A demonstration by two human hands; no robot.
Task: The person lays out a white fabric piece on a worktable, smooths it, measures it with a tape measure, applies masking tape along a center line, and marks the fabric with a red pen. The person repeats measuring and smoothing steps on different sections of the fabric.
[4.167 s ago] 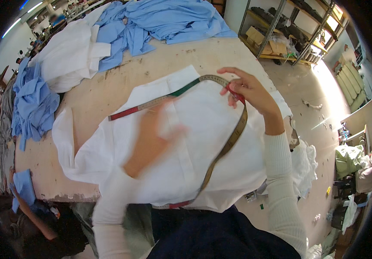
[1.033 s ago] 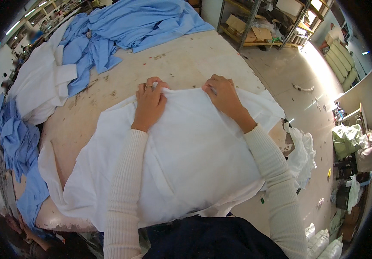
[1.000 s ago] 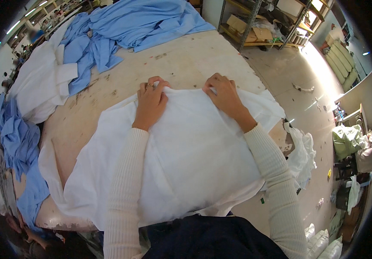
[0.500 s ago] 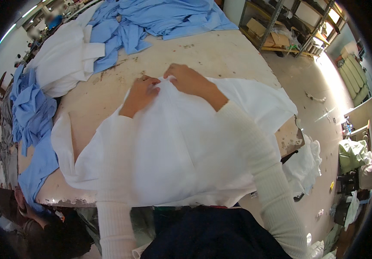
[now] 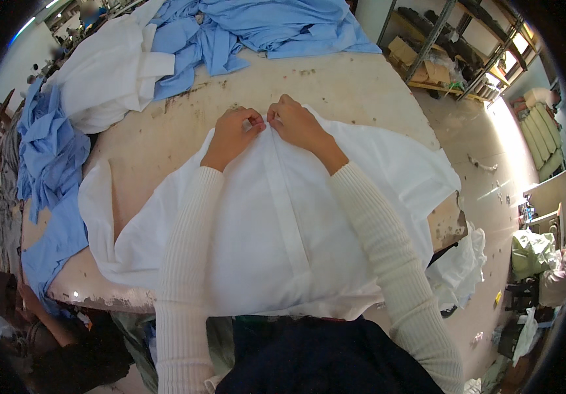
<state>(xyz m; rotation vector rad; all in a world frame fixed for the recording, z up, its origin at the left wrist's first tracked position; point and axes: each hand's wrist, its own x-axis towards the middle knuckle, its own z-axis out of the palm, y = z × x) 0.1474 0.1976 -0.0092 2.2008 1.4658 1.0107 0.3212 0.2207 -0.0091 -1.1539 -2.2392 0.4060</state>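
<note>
A white shirt [image 5: 250, 230] lies spread over the near part of the table, its front placket running down the middle and its sleeves out to both sides. At the top of the placket my left hand [image 5: 233, 134] pinches the fabric between thumb and fingers. Right beside it my right hand [image 5: 296, 128] pinches the other side of the same spot, fingertips nearly meeting the left ones. The exact bit of cloth between the fingertips is too small to make out.
Blue garments [image 5: 270, 26] are heaped at the table's far edge, with white garments [image 5: 109, 79] and more blue cloth [image 5: 53, 151] at the left. Metal shelving [image 5: 440, 52] stands beyond the far right corner. White cloth [image 5: 457, 269] hangs off the right edge. At lower left, a person's arm [image 5: 50, 322] shows.
Both hands have drawn close together at the top of the placket. The left hand moved right, and its fingers closed into a pinch. The view has shifted slightly.
</note>
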